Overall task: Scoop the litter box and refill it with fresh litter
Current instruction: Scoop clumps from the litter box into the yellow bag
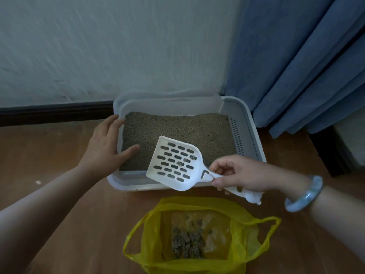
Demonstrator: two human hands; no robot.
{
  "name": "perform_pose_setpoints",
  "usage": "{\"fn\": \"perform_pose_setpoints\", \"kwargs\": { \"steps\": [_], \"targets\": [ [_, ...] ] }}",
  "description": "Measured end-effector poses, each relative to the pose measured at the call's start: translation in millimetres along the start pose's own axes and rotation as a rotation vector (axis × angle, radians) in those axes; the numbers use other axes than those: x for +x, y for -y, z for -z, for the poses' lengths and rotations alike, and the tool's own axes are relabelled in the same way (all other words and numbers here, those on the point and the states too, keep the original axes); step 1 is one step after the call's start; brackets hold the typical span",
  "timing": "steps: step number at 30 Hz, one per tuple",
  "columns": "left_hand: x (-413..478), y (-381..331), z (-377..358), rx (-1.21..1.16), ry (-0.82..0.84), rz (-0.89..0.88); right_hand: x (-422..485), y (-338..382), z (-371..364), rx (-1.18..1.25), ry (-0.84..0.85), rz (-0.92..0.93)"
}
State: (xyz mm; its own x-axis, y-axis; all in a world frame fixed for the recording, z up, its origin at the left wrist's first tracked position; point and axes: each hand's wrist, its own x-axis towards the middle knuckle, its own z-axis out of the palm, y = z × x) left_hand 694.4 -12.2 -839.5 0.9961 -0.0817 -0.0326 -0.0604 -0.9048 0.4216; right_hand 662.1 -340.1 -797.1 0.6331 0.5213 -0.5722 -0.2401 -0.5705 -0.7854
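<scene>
A white litter box (138, 184) stands on the floor against the wall, filled with grey-brown litter (177, 131). My left hand (106, 145) rests on the box's left rim, fingers straight, thumb over the litter. My right hand (239, 175) grips the handle of a white slotted scoop (173, 163). The scoop's blade hangs over the box's near edge, with only a few grains on it. In front of the box lies an open yellow plastic bag (245, 234) holding dark clumps (187, 244).
A grey perforated step (243, 127) forms the box's right side. Blue curtains (296, 66) hang at the right, touching the box's far corner. A white wall with a dark baseboard (55, 113) runs behind. The floor (59, 145) is brown wood.
</scene>
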Motion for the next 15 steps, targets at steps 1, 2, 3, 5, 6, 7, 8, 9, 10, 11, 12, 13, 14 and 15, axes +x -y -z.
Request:
{"fn": "perform_pose_setpoints", "kwargs": {
  "steps": [1, 2, 3, 5, 6, 7, 8, 9, 10, 11, 12, 13, 14, 15],
  "targets": [
    [2, 0, 0, -0.007, -0.002, 0.001, 2, 3, 3, 0.042, 0.013, -0.022],
    [5, -1, 0, -0.019, -0.004, 0.005, 5, 5, 7, 0.079, 0.011, -0.047],
    [7, -1, 0, -0.031, -0.005, 0.007, 7, 6, 11, 0.118, 0.0, -0.064],
    [12, 0, -1, -0.029, -0.007, -0.002, 12, 9, 21, 0.199, -0.055, -0.094],
    [15, 0, -2, -0.012, -0.011, -0.013, 15, 11, 27, 0.209, -0.09, -0.116],
    [17, 0, -2, 0.006, -0.016, -0.024, 19, 12, 35, 0.175, -0.128, -0.146],
    [21, 0, -3, 0.019, -0.019, -0.03, 24, 11, 43, 0.085, -0.171, -0.185],
    [24, -1, -3, 0.026, -0.017, -0.03, 31, 10, 51, -0.064, -0.212, -0.217],
    [27, -2, -3, 0.035, -0.014, -0.024, 39, 10, 60, -0.24, -0.241, -0.235],
    [30, -2, -4, 0.049, -0.015, -0.02, 47, 9, 67, -0.412, -0.255, -0.235],
    [33, -2, -4, 0.067, -0.022, -0.021, 56, 9, 73, -0.559, -0.257, -0.228],
    [36, -2, -5, 0.087, -0.037, -0.026, 64, 9, 78, -0.674, -0.248, -0.221],
    [39, -1, -5, 0.106, -0.051, -0.031, 71, 10, 82, -0.771, -0.239, -0.22],
    [41, -1, -5, 0.122, -0.058, -0.034, 77, 12, 84, -0.852, -0.231, -0.224]
  ]
}}
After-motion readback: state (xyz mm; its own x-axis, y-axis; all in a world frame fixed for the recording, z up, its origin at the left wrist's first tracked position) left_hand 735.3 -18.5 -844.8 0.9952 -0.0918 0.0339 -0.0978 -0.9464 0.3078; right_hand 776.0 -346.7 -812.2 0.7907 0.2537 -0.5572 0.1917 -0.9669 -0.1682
